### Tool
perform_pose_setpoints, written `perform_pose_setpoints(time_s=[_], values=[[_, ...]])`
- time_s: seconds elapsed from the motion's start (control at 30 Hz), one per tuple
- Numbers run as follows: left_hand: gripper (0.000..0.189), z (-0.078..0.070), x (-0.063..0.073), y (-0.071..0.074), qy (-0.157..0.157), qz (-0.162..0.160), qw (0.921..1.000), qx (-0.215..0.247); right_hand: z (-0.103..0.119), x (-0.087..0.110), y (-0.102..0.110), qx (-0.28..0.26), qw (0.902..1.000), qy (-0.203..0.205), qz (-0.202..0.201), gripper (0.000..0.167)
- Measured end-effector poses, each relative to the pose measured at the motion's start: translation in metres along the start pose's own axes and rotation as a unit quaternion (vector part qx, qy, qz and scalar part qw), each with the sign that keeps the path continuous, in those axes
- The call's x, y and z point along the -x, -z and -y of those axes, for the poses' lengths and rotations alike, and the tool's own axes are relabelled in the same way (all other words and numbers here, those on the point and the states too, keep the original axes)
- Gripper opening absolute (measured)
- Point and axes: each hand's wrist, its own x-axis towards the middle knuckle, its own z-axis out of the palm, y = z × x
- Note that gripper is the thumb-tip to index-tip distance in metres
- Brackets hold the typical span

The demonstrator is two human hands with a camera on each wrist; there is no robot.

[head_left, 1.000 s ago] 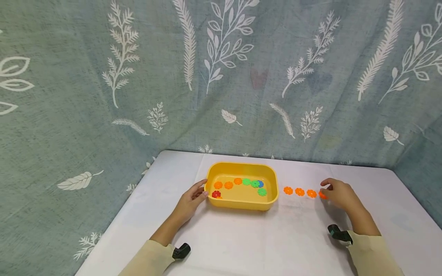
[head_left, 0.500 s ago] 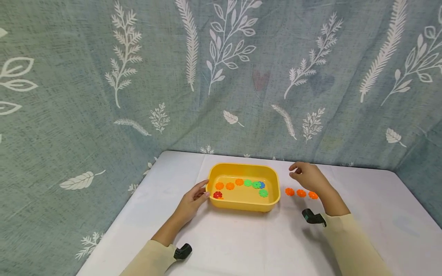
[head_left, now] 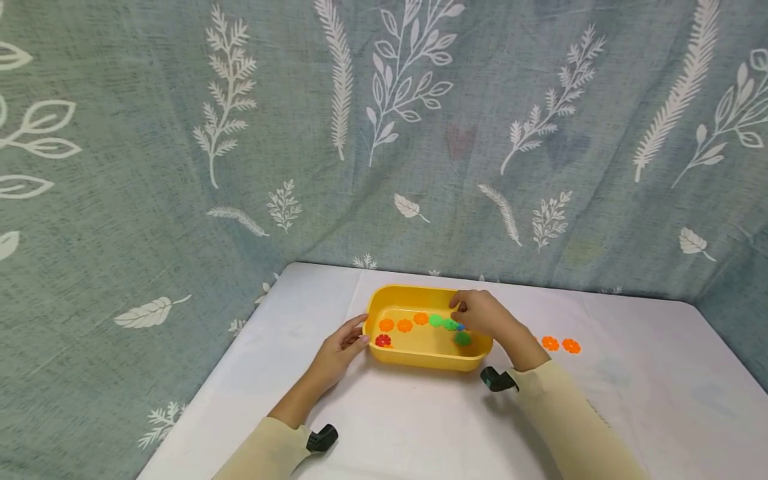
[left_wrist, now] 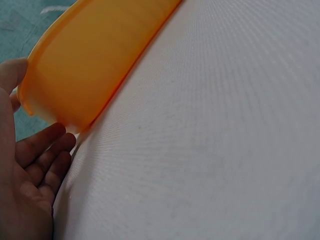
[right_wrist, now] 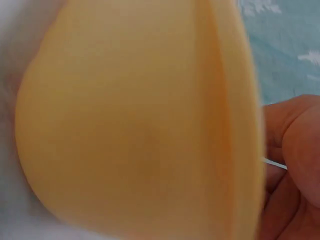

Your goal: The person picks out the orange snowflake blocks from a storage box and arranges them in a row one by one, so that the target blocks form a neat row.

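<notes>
A shallow yellow plastic tray [head_left: 414, 360] stands on the white table. My left hand [head_left: 337, 350] rests its thumb and fingertips against the left end of it, at the rim and end wall. Over the tray's right part hangs my right hand [head_left: 485, 313], fingers loosely bent, with nothing visible between them. Below its fingertips lie green notched discs [head_left: 435, 321] and a blue disc [head_left: 461, 327]. Orange notched discs [head_left: 405, 325] and a red disc [head_left: 383, 341] lie further left inside. In the right wrist view the tray's wall [right_wrist: 125, 120] hides most of the fingers.
To the right of the tray, orange discs [head_left: 571, 346] lie in a row on the white tablecloth [head_left: 408, 427], partly covered by the right forearm. A grey-green curtain [head_left: 336, 220] with white leaf prints hangs behind the table.
My right hand has left the fourth orange disc in the row, which stays on the table, and has moved left over the tray. The left hand keeps its place.
</notes>
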Motion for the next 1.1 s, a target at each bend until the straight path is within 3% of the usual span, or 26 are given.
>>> perform_pose_setpoints(time_s=[0.13, 0.3, 0.47, 0.67, 0.8, 0.93, 1.1], values=[[0.047, 0.0, 0.0, -0.001, -0.002, -0.001, 1.0, -0.002, 0.009, 0.002, -0.009, 0.011, 0.9969, -0.01, 0.077, 0.009], [0.047, 0.0, -0.002, -0.001, -0.004, 0.002, 1.0, -0.002, 0.017, 0.003, -0.021, 0.041, 0.9821, -0.019, 0.183, 0.022], [0.047, 0.001, -0.002, 0.0, -0.007, 0.004, 1.0, -0.005, 0.02, -0.003, -0.031, 0.048, 0.9726, -0.013, 0.227, 0.015], [0.047, 0.001, -0.002, 0.0, -0.004, 0.003, 1.0, -0.008, 0.025, -0.014, -0.043, 0.001, 0.9736, 0.049, 0.223, 0.017], [0.048, 0.001, -0.001, 0.0, 0.0, 0.003, 1.0, -0.008, 0.033, -0.02, -0.051, 0.005, 0.9753, 0.093, 0.201, 0.014], [0.048, 0.0, 0.0, -0.001, -0.002, 0.003, 1.0, -0.006, 0.044, -0.025, -0.061, 0.041, 0.9811, 0.096, 0.163, 0.004], [0.049, -0.002, 0.001, 0.0, -0.008, 0.007, 0.9999, -0.001, 0.054, -0.032, -0.074, 0.103, 0.9851, 0.083, 0.109, 0.017]])
